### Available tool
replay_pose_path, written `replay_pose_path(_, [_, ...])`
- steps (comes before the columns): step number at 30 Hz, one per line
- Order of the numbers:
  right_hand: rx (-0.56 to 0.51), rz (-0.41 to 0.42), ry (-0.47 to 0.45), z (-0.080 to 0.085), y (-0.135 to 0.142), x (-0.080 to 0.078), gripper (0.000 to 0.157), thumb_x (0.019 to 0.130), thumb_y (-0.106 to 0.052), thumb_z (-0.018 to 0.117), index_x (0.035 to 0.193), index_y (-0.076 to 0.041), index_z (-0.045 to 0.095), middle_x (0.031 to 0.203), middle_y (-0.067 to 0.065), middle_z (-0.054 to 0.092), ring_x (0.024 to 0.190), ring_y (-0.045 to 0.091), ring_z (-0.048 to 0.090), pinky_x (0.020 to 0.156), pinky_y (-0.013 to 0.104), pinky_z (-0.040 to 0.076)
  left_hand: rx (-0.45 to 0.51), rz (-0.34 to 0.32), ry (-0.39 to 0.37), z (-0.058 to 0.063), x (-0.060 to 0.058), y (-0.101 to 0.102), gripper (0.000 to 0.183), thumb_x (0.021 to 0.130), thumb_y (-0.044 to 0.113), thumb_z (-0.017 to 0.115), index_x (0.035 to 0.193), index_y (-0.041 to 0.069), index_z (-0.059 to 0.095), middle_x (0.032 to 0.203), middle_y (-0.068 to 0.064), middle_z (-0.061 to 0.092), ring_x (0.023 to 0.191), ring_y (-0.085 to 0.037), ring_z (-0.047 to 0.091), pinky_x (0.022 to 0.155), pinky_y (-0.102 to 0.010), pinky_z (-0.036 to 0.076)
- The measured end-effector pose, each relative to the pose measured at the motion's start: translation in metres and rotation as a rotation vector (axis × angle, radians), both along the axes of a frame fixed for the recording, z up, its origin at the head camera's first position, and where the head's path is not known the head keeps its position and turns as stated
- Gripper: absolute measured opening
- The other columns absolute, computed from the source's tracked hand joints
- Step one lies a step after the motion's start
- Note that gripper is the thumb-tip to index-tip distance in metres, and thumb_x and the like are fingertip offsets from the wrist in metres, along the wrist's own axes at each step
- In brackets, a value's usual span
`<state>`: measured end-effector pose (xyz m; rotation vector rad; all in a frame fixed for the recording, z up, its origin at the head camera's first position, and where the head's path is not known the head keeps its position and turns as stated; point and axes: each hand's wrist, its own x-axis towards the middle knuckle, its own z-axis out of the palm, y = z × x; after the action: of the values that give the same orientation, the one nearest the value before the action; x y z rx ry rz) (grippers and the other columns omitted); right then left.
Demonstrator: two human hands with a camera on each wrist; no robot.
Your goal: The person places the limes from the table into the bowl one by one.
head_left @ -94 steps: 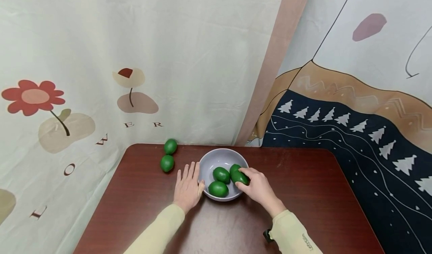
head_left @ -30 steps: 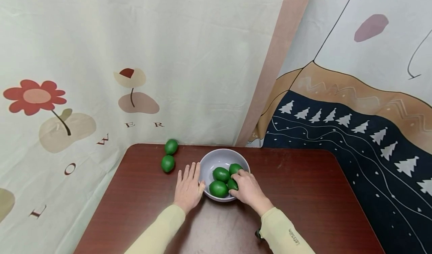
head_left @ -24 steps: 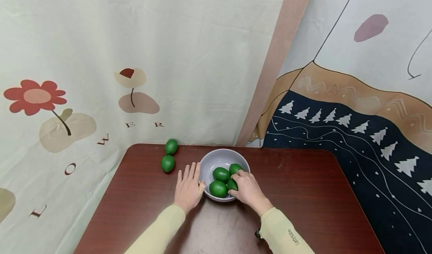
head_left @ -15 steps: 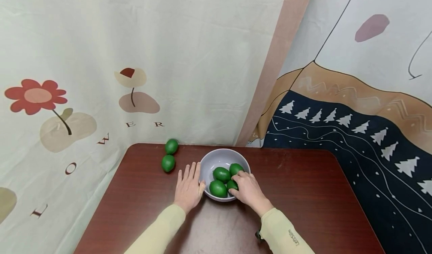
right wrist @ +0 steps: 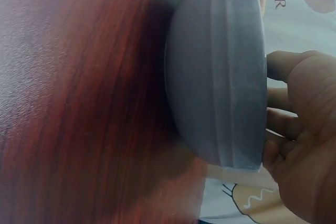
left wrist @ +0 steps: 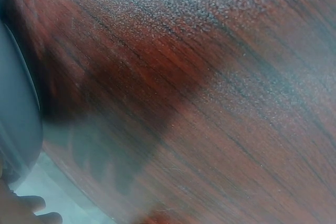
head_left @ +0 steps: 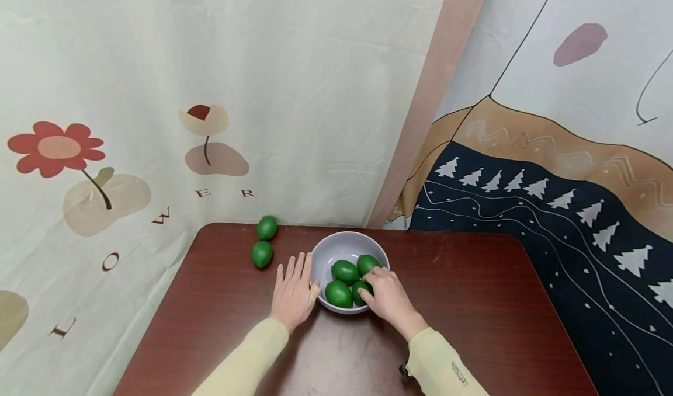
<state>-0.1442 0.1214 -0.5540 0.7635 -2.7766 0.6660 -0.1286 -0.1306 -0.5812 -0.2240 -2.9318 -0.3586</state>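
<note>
A pale grey-purple bowl [head_left: 327, 250] stands on the table with several green limes in it. My right hand [head_left: 391, 297] reaches over its right rim, thumb and fingers curled about the front-right lime [head_left: 356, 294], which they partly cover. Beside that one sit a front-left lime [head_left: 339, 294], a middle lime [head_left: 345, 271] and a back lime [head_left: 367, 263]. Flat along the bowl's left side lies my left hand [head_left: 292, 299], fingers straight, thumb at the rim. In the right wrist view, the right hand's fingers [right wrist: 283, 66] dip behind the bowl wall [right wrist: 220, 77], hiding the limes.
Two more limes, one behind [head_left: 267, 228] and one in front [head_left: 261, 254], lie on the dark red wooden table [head_left: 462, 302], left of the bowl near the back edge. A printed curtain [head_left: 315, 92] hangs right behind the table.
My right hand has brought its lime from the bowl's right rim down to the front right among the others. Just now its thumb has shifted slightly over the lime. The left hand stays put.
</note>
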Motion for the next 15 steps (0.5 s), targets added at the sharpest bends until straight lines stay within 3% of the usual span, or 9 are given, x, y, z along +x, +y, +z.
replay_pose_path(4, [-0.047, 0.009, 0.090, -0.004, 0.003, 0.001, 0.013, 0.086, -0.017, 0.080, 0.095, -0.008, 0.076, 0.099, 0.004, 0.069, 0.097, 0.026, 0.063, 0.093, 0.044, 0.052, 0.008, 0.002, -0.007, 0.000, 0.000, 0.000, 0.070, 0.100, 0.036, 0.052, 0.160, 0.004, 0.035, 0.161, -0.020, 0.041, 0.149, -0.044, 0.037, 0.121, -0.063, 0.024])
replay_pose_path(10, [-0.127, -0.038, 0.195, -0.009, 0.009, 0.000, 0.014, 0.083, -0.011, 0.082, 0.095, -0.008, 0.077, 0.104, 0.004, 0.069, 0.099, 0.024, 0.060, 0.085, 0.039, 0.056, 0.001, 0.005, -0.022, -0.001, 0.000, -0.001, 0.071, 0.102, 0.036, 0.052, 0.162, 0.005, 0.031, 0.163, -0.019, 0.039, 0.150, -0.043, 0.035, 0.122, -0.062, 0.022])
replay_pose_path(15, [-0.171, -0.078, 0.228, -0.012, 0.013, -0.002, 0.019, 0.082, -0.007, 0.081, 0.100, -0.003, 0.077, 0.111, 0.008, 0.069, 0.107, 0.027, 0.060, 0.091, 0.042, 0.056, -0.007, 0.006, -0.020, -0.002, -0.001, 0.000, 0.072, 0.102, 0.036, 0.053, 0.162, 0.005, 0.030, 0.163, -0.019, 0.039, 0.151, -0.042, 0.034, 0.123, -0.062, 0.022])
